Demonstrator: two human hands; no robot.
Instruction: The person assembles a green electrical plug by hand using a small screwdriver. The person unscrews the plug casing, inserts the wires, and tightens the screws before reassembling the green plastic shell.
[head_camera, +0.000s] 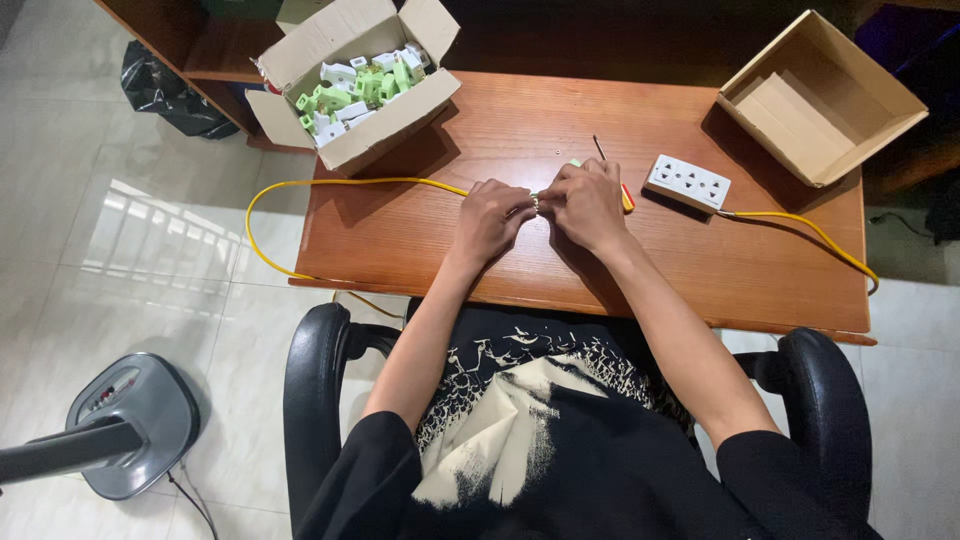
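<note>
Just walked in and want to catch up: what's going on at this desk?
A seated person has both hands together mid-desk: the left hand and right hand pinch a small part at the end of a yellow cable. A screwdriver lies behind the right hand. A white socket strip sits to the right, a box of green-and-white parts at back left.

Looks like a home workspace doing small electrical assembly. Wooden desk (560, 270) on a glossy white tiled floor (120, 260), black swivel armchair (315, 390), pedestal fan base (135, 425) beside it. Open cardboard box (400, 120) of green-and-white plug parts, an empty cardboard box (850, 135), a white socket strip (687, 182) on yellow cable (330, 183). Shelving behind.
</note>
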